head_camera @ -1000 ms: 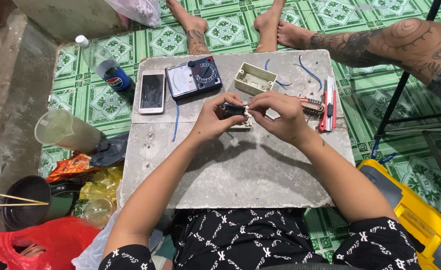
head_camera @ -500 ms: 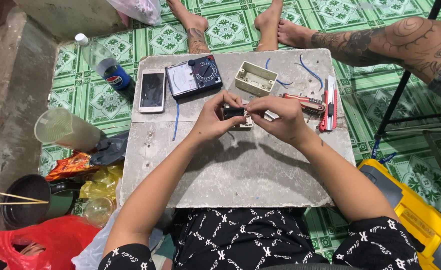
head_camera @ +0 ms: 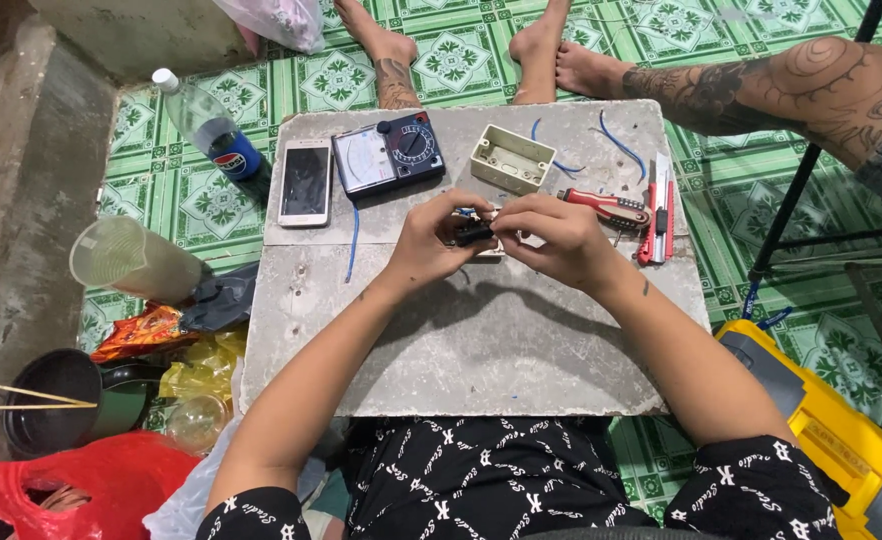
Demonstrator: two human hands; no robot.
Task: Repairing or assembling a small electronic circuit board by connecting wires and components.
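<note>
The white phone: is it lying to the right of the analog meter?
No, the white phone lies left of the analog meter, on the slab.

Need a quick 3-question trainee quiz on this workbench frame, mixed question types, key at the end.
1. True or false: the phone lies left of the dial meter.
2. Multiple choice: what lies directly right of the red-handled pliers? A) a utility knife B) a bottle C) a spoon
3. Fill in: the left hand and right hand meet over a small ____ part above the slab.

Key: 1 true; 2 A, the utility knife; 3 black.
</note>
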